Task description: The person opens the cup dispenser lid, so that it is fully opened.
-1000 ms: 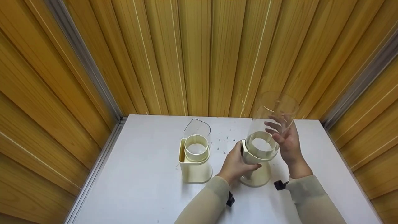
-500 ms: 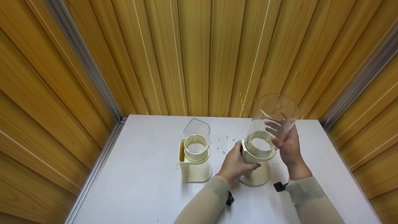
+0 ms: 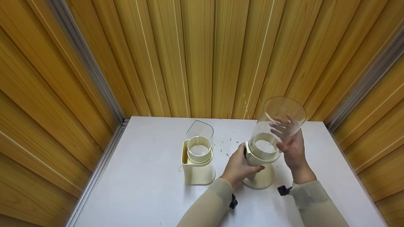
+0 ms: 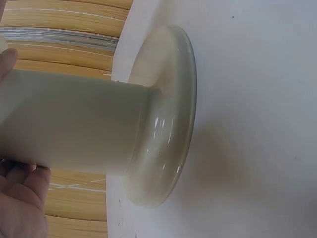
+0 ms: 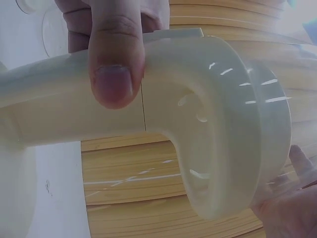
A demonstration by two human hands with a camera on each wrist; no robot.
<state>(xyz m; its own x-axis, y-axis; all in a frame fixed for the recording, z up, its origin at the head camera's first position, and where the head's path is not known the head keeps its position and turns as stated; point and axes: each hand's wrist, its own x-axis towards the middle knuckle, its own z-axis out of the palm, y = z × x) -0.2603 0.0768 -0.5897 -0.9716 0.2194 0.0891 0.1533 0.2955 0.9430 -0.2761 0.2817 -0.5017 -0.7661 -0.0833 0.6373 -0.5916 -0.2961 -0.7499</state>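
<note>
A cream stand (image 3: 262,160) with a cylindrical collar on top and a round foot is at the right of the white table. My left hand (image 3: 238,167) grips it just below the collar, thumb across the front. Over the collar leans a tall clear container (image 3: 261,127), its rim tilted to the right. My right hand (image 3: 295,153) holds its right side, with the fingers showing through the clear wall. In the left wrist view, the stand's round foot (image 4: 158,173) is at the tabletop. The right wrist view shows a thumb (image 5: 116,69) pressing the stand's neck.
A second cream stand (image 3: 199,175), with a squared back and a similar collar, stands left of the hands. A clear container (image 3: 202,126) shows behind its collar. Small dark specks lie on the table (image 3: 142,173). Wooden-slat walls (image 3: 195,63) enclose the back and sides.
The clear container's rim has tipped slightly right and down, with my right hand still on it. My left hand and the stand have stayed almost in place.
</note>
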